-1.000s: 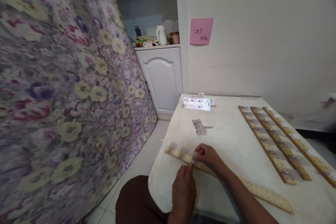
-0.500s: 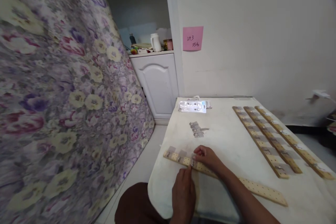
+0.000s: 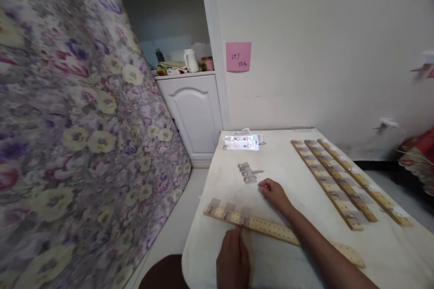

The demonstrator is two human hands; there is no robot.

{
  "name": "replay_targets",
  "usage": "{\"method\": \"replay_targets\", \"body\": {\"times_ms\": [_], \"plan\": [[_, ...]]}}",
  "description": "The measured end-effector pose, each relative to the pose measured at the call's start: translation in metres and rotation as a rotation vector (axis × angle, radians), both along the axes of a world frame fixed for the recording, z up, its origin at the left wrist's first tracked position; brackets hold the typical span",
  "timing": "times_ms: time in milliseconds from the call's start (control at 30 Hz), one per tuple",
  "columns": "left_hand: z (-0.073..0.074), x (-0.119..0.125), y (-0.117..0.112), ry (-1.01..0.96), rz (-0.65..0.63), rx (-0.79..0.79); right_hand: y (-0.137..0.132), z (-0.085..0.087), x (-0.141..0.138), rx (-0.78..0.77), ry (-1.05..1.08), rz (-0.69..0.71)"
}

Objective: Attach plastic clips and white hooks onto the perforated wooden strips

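A long wooden strip (image 3: 271,229) with rows of small holes lies aslant on the table. Three clear plastic pieces with small metal parts sit along its left end, the last being a clear piece (image 3: 246,216) just above my left hand. My left hand (image 3: 233,253) is closed at the strip's near edge, its fingertips against the wood. Beyond the strip, my right hand (image 3: 274,192) hovers with fingers curled together and nothing visible in them. Nearest to it is a small group of clear pieces with shiny metal parts (image 3: 247,174).
Three more wooden strips (image 3: 325,178) bearing similar clear pieces lie side by side at the right. A clear blister pack (image 3: 240,142) rests near the table's back edge. A floral curtain (image 3: 84,144) hangs at the left, and a pink note (image 3: 238,57) is on the wall.
My right hand has left the third clear piece on the strip and moved away from me, towards the loose group. My left hand stays by the strip. The view has shifted slightly right.
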State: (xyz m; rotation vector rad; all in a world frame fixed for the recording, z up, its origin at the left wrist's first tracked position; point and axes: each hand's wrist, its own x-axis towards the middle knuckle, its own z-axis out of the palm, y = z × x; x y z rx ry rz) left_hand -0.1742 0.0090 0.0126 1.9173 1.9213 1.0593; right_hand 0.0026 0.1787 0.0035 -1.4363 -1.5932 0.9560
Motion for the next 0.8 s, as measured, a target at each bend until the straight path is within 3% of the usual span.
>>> {"method": "replay_targets", "body": {"times_ms": [200, 500, 633, 800], "plan": [[-0.019, -0.007, 0.005, 0.026, -0.038, 0.027, 0.029, 0.002, -0.003, 0.081, -0.179, -0.184], [-0.048, -0.008, 0.011, -0.008, -0.019, 0.102, 0.030, 0.005, -0.009, 0.174, -0.394, -0.138], [-0.043, -0.008, 0.010, 0.001, -0.005, 0.097, 0.031, 0.003, -0.006, 0.219, -0.472, -0.085], [-0.022, -0.009, 0.006, 0.032, -0.063, 0.049, 0.032, 0.000, -0.006, 0.239, -0.459, -0.103]]}}
